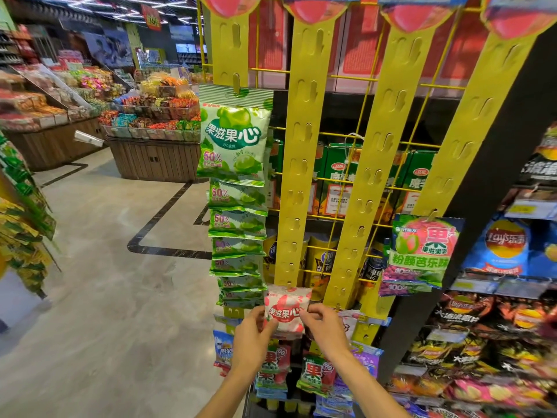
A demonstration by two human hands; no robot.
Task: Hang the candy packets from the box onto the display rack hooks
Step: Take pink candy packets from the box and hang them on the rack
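Pink-and-white candy packet [287, 310] with red lettering, pinched between left hand [252, 336] and right hand [324, 328]

A single wide-angle head-worn view looks forward and slightly down, close up to a yellow display rack [304, 152] that fills the frame from 12 to 3 o'clock. The shop floor [99, 267] and distant produce stands [150, 137] spread from 9 to 11 o'clock, and straight lines bow towards the edges. Both forearms enter from 6 o'clock, very near the lens.
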